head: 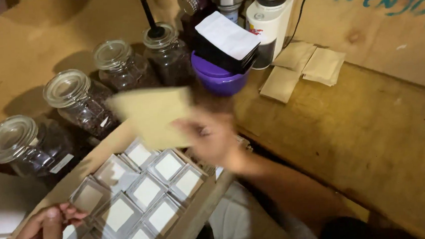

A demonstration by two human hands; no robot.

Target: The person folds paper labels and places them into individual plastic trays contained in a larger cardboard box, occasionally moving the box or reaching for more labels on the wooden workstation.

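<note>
Right hand [213, 139], blurred, has its grip clamped on a tan envelope [153, 115] at ten o'clock; left hand [42, 235] pinches a white-windowed packet [87, 197] in the tray [199, 218].

Dim, warm yellowish light from above; the round glass jar lids [66, 87] catch soft glare and each jar throws a dark shadow up-left onto the brown wooden counter [370, 124]. Heavy motion blur on the right hand [213, 136] and the pale tan paper envelope [153, 115] it holds, edges smeared. Left hand [42, 235] and the white-faced square packets [145, 192] are fairly sharp; bottom corners go murky, detail soft overall.
</note>
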